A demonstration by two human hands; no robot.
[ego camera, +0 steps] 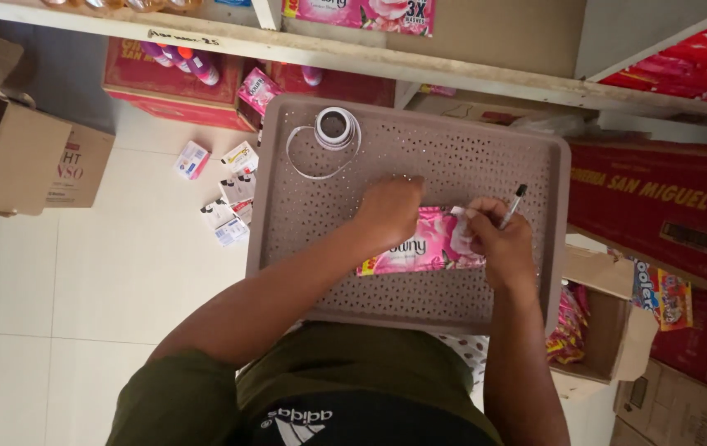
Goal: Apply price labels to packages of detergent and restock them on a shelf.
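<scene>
Nearest the lens was your dark olive shirt [304, 388], both forearms running up from it onto the upturned grey-brown perforated tray [452, 157] across your lap.

Left hand [390, 211]: curled palm-down, fingers pressing the upper left part of the pink sachet pack [419, 248]. Looked like a hold-down, not a full wrap. Fingertips were hidden under the knuckles, so how tightly they closed I couldn't tell.

Right hand [498, 239]: closed around a pen [514, 202], which stuck up and away from you past the knuckles, dark cap end on top. Same hand rested on the right end of the sachet pack, fingers by a small white sticker [458, 213] at the pack's top edge. Whether the pen tip touched anything wasn't visible.

The pack lay flat on the tray, between your two hands, slightly tilted, and both hands were touching it.

Beyond your left hand, near the tray's far edge: a roll of white tape [335, 128] with a loose strip curling off it towards you.

Left of your left hand, off the tray, on the pale tiled floor [80, 272]: a scatter of small white packets [229, 194]. Further left, an open cardboard box [14, 149].

Right of your right hand: another open cardboard box [609, 322] with red-pink packets inside, and red cartons [659, 198] behind it.

Past both hands: a white shelf [370, 58] with pink packs on top.
</scene>
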